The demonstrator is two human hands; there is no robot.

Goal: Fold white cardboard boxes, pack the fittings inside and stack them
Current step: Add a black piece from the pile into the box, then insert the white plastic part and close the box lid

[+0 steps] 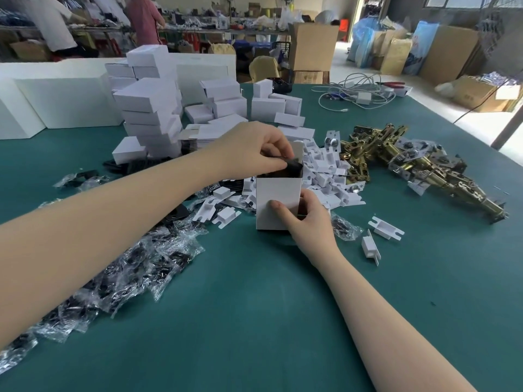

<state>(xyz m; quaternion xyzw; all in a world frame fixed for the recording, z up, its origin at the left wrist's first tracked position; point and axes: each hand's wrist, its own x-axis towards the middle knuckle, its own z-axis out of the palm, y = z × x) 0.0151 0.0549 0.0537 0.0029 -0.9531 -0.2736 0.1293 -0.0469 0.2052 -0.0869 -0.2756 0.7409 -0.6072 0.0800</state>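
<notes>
A white cardboard box (278,203) stands upright and open-topped on the green table (254,321), near its middle. The right hand (307,222) grips the box's lower right corner, thumb laid across the front panel and fingers curled behind. The left hand (254,149) hovers over the opening, fingertips pinching a dark fitting (293,165) at the mouth of the box.

The table's surface is a matte teal mat. Left of the box lies a drift of crinkled clear plastic packets (135,264) with dark parts inside; behind it a heap of small white folded inserts (325,171); to the right a pile of shiny brass-coloured hardware (396,157). Closed white boxes (152,114) are stacked at the far left, smooth and square-edged. Grey cables (356,91) coil at the far edge.

Beyond is a workshop with brown cartons (312,46) and two people at a cluttered bench. No writing is legible.
</notes>
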